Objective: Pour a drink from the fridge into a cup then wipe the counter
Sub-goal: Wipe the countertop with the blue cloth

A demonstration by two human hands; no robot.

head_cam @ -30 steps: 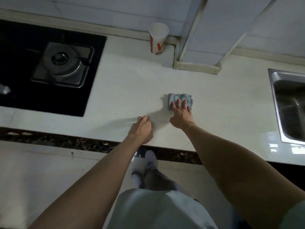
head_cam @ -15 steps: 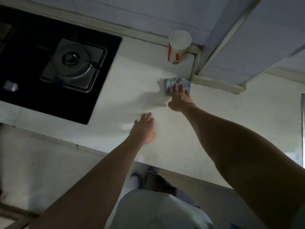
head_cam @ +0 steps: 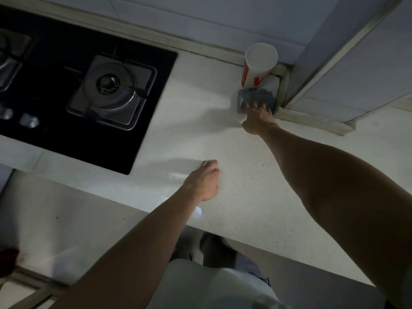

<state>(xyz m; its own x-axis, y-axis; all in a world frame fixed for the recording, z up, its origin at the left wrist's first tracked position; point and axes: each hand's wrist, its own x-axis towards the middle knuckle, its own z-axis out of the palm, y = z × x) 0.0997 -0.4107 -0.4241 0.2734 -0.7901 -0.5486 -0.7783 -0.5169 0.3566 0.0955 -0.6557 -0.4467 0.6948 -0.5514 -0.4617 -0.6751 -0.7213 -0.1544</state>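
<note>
Two hands are seen over the counter (head_cam: 234,175) as the wiping stage is judged under way. A cloth (head_cam: 256,100) is pressed flat at the back edge by the right hand (head_cam: 256,120), fingers spread on top, just beside the cup (head_cam: 259,65), which stands upright by the wall corner. Whether a drink was poured cannot be told. The left hand (head_cam: 204,181), fingers loosely curled and empty, is rested near the front edge, beside the hob (head_cam: 66,97).

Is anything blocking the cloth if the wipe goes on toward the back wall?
Yes. The paper cup stands right behind the cloth under the right hand, appearing to touch its far edge, and the tiled column closes off the right side.
</note>
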